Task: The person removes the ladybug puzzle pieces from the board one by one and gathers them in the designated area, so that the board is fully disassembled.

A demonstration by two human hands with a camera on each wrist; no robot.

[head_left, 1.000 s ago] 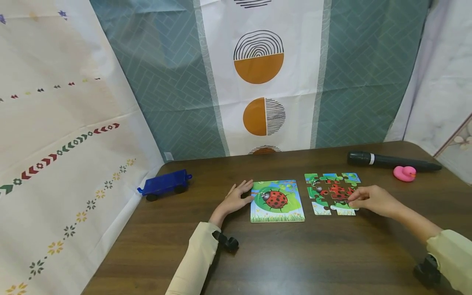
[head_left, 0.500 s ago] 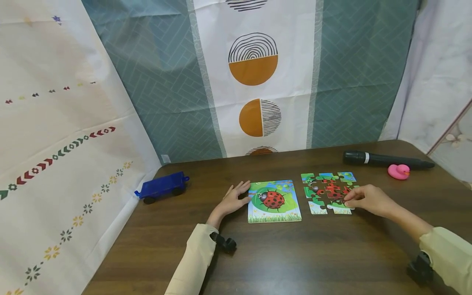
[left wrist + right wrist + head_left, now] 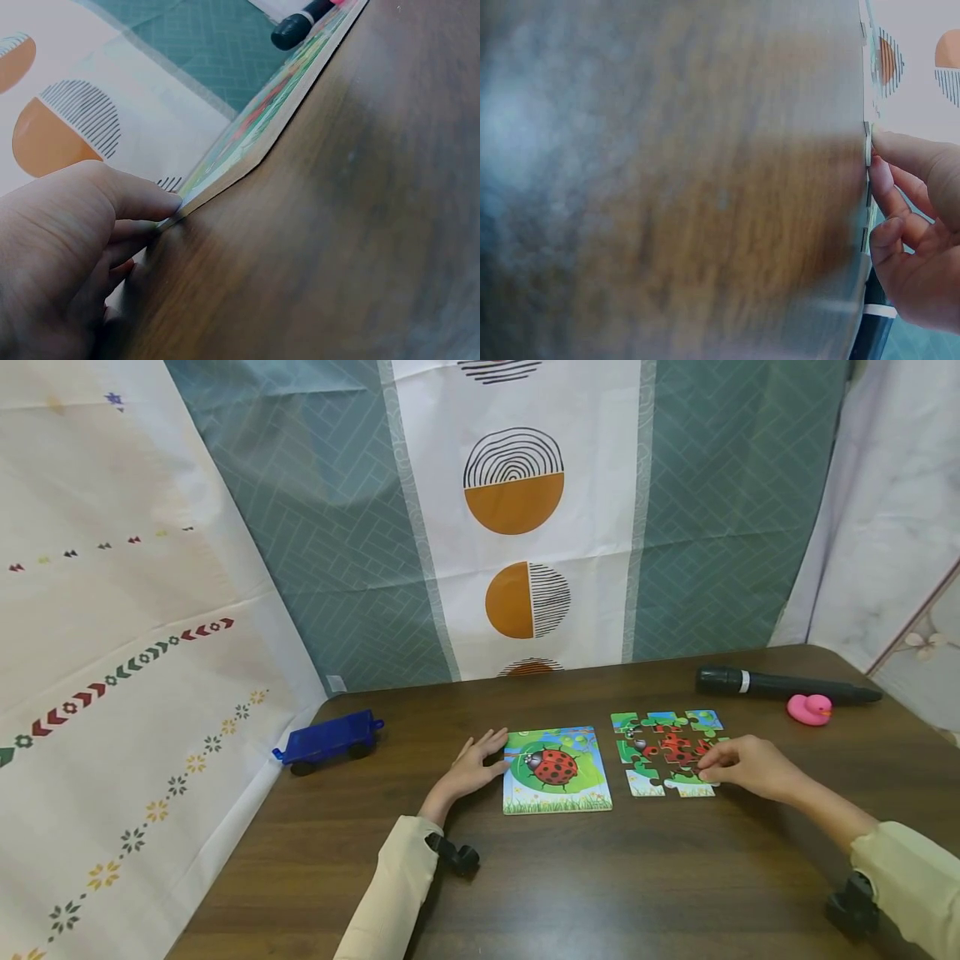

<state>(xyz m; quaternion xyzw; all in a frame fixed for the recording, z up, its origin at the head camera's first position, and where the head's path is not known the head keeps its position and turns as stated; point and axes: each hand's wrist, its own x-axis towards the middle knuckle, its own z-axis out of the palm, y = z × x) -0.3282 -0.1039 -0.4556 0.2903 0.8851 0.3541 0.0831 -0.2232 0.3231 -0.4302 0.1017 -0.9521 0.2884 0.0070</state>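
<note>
A square ladybug picture board (image 3: 557,770) lies flat on the table. My left hand (image 3: 467,773) rests at its left edge, fingers spread and fairly straight. In the left wrist view the thumb (image 3: 150,196) of that hand touches the board's edge. To the right lie several ladybug puzzle pieces (image 3: 677,747), laid out in a square with small gaps between them. My right hand (image 3: 753,768) pinches a puzzle piece at the lower right corner of that square, mostly hidden by the fingers. In the right wrist view thumb and forefinger meet at a thin piece edge (image 3: 868,144).
At the back right lie a black microphone-like stick (image 3: 795,685) and a pink rubber duck (image 3: 809,709). A blue toy trailer (image 3: 330,739) stands at the far left of the brown wooden table (image 3: 540,885). Patterned cloths (image 3: 360,543) hang behind it.
The head view has shifted slightly, moving everything a little to the left in it. Both hands stay in the same places by the board and the pieces.
</note>
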